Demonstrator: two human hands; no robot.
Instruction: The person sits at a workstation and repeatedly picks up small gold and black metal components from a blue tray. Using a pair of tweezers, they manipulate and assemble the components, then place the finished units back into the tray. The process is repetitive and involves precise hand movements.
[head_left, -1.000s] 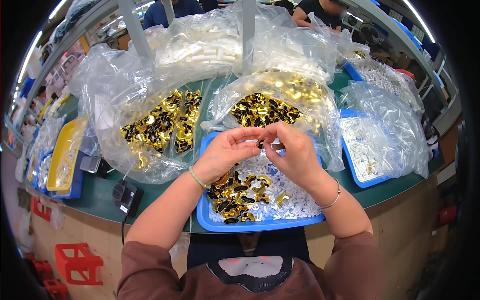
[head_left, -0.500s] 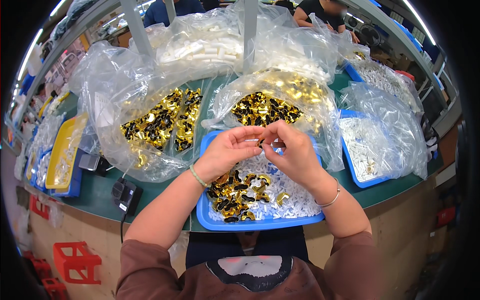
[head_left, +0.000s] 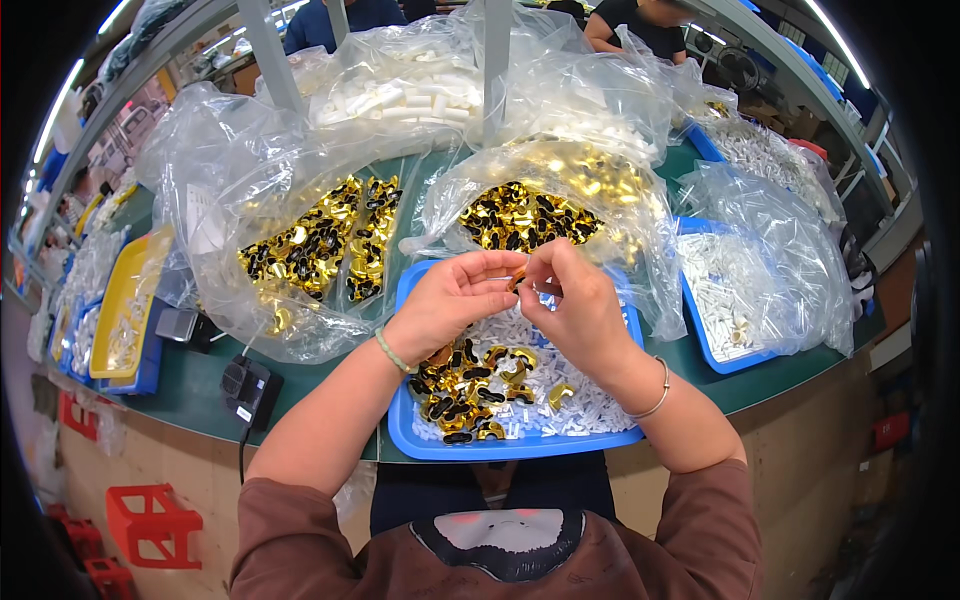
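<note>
My left hand and my right hand meet above a blue tray. Between their fingertips is a small gold and dark curved piece, pinched from both sides and partly hidden by the fingers. Whether a white part is fitted to it is too small to tell. Below my left hand, the tray holds a heap of shiny gold curved pieces with black insides. Small white plastic parts cover the tray's right side and reach under my right hand.
Clear bags of gold pieces lie open beyond the tray. Behind them sits a bag of white tubes. Another blue tray is at right, a yellow tray at left. A black adapter stands near the table edge.
Both hands keep pinching the small piece at nearly the same spot, with the right fingers shifted slightly. The whole view has slid a little; the tray's contents look the same.
</note>
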